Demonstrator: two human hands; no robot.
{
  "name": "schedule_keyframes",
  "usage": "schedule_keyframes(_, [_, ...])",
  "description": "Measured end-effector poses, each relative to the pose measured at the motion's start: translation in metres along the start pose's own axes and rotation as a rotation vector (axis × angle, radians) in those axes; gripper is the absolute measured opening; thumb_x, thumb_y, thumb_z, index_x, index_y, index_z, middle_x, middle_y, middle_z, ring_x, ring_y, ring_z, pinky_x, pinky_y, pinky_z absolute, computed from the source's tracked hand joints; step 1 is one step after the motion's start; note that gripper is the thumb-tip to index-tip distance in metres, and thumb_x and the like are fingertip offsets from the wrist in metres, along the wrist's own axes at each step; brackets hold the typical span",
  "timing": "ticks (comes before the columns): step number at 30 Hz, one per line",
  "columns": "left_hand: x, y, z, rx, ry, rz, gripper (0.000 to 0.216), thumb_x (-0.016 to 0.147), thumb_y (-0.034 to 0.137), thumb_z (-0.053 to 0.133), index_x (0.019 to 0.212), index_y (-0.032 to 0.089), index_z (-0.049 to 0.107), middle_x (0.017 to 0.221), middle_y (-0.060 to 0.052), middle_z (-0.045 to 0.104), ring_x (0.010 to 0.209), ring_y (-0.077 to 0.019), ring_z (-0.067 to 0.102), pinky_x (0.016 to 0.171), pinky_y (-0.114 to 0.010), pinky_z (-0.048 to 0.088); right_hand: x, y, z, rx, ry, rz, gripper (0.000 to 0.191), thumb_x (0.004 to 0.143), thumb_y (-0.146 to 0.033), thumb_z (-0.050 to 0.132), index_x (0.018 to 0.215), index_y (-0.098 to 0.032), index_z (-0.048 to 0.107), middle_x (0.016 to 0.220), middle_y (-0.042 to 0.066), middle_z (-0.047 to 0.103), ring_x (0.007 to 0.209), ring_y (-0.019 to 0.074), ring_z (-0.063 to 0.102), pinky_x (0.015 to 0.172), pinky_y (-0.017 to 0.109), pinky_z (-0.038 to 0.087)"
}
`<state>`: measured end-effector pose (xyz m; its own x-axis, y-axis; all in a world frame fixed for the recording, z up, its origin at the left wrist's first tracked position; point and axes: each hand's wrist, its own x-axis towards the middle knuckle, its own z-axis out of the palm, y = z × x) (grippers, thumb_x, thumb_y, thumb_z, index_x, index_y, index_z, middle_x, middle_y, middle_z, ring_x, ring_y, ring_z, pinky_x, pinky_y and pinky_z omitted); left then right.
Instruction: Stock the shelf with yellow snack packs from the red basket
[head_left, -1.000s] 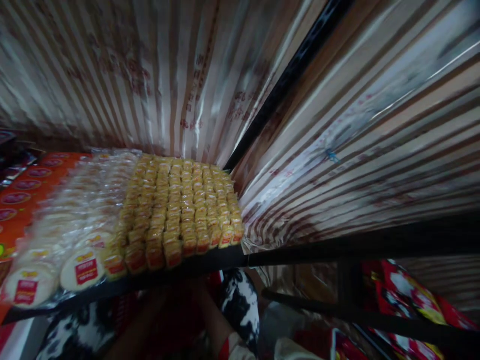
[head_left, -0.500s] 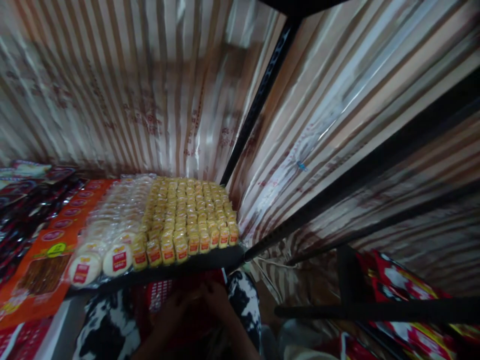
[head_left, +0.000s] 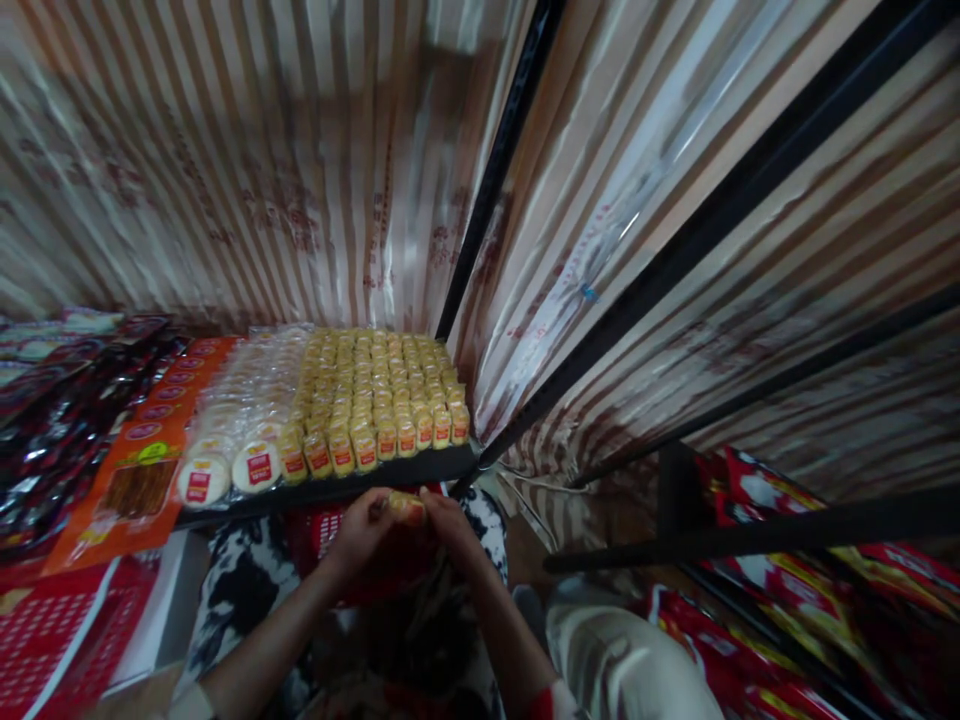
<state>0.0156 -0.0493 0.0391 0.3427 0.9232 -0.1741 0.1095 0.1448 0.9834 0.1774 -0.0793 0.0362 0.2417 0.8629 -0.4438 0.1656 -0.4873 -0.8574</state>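
My left hand (head_left: 360, 530) and my right hand (head_left: 448, 522) meet above my lap. Between them is a small yellow wrapped snack (head_left: 406, 508) with a reddish label, pinched at both ends. Below the hands, a dark red basket (head_left: 324, 532) shows between my knees; its inside is too dark to make out. In front, on a black shelf (head_left: 390, 470), stand tight rows of similar yellow wrapped snacks (head_left: 375, 390). To their left are rows of round white packets (head_left: 256, 466) with red labels.
Orange packets (head_left: 124, 500) and dark shiny packets (head_left: 45, 460) lie farther left. A red basket (head_left: 67, 620) stands at the lower left. Black metal posts (head_left: 495, 180) and bars (head_left: 675, 280) cross in front of striped sheeting (head_left: 315, 180). Red bags (head_left: 795, 590) lie at the right.
My hands have risen towards the shelf, and the yellow snack between them now shows clearly. The view has tilted down, bringing in more of my arms and the lower-left basket.
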Motion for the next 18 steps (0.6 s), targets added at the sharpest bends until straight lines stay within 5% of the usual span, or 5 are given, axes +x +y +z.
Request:
schedule_keyframes(4, [0.006,-0.003,0.005,0.012,0.070,-0.033,0.048,0.069,0.038,0.055,0.109,0.012,0.052,0.090,-0.006,0.064,0.075,-0.0173,0.062,0.072,-0.031,0.051,-0.002,-0.004,0.003,0.128,-0.014,0.041,0.050,0.076,-0.063,0.044,0.069,-0.017,0.064,0.054,0.003,0.059,0.045,0.0149,0.053,0.045,0.025,0.039])
schedule_keyframes(9, [0.009,-0.003,0.009,0.114,0.024,0.027,0.045,0.072,0.029,0.055,0.114,0.014,0.051,0.104,-0.007,0.063,0.088,-0.0171,0.062,0.082,-0.030,0.050,-0.002,0.001,0.006,0.155,0.012,0.067,0.051,0.077,-0.063,0.041,0.065,-0.018,0.061,0.046,0.001,0.055,0.039,0.0145,0.049,0.040,0.024,0.037])
schedule_keyframes(18, [0.023,0.048,0.015,0.507,0.039,0.155,0.040,0.072,0.012,0.047,0.111,0.014,0.057,0.110,-0.009,0.062,0.096,-0.0178,0.060,0.090,-0.031,0.045,0.003,0.003,0.001,-0.031,0.269,-0.102,0.049,0.083,-0.058,0.032,0.073,-0.020,0.061,0.071,0.006,0.065,0.071,0.0216,0.061,0.062,0.029,0.046])
